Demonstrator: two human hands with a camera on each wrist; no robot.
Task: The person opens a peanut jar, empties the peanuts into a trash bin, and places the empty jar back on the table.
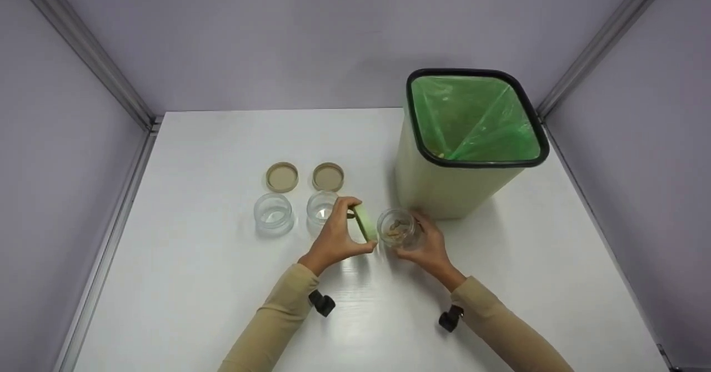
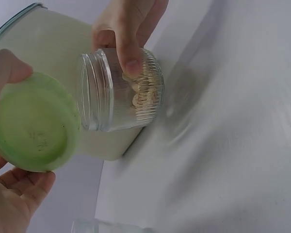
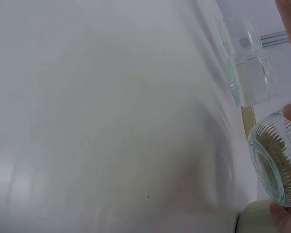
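The green-lined bin (image 1: 472, 139) stands on the desk (image 1: 194, 283) at two o'clock. At centre, the right hand (image 1: 430, 247) grasps an open ribbed glass jar (image 1: 397, 229) holding tan pieces; the left hand (image 1: 336, 236) pinches its green lid (image 1: 365, 222) at nine o'clock. Only the head view shows two empty jars (image 1: 273, 212) and tan lids (image 1: 282, 176); the left wrist view shows the lid's underside.
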